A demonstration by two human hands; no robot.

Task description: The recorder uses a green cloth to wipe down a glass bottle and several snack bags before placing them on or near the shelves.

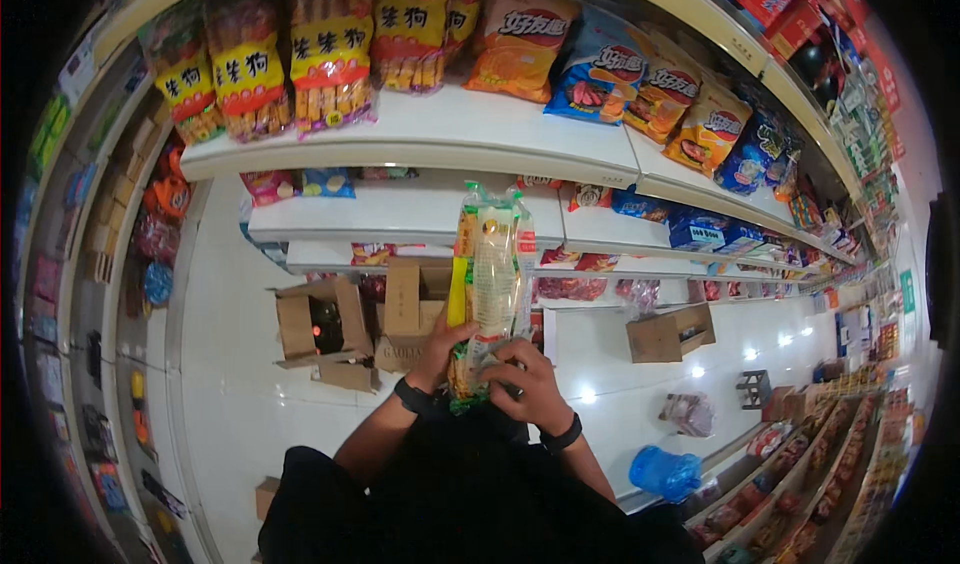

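Note:
My left hand (435, 354) grips a tall clear plastic snack package (491, 279) with green edges, holding it by its lower left side. The package stands roughly upright in front of my chest; snack sticks and pale printing show through it. My right hand (529, 384) is at its lower right side with bent fingers against the film; whether it grips the film cannot be told. Beyond the package, a white shelf (420, 125) bears bagged snack sticks (330, 54) at the left and orange and blue chip bags (525, 43) at the right.
Opened cardboard boxes (405, 301) lie on the floor against the lower shelves. Another carton (670, 331) stands farther right, near a blue water bottle (665, 474) and a dark crate (753, 389). Stocked shelving runs along the left side and the lower right.

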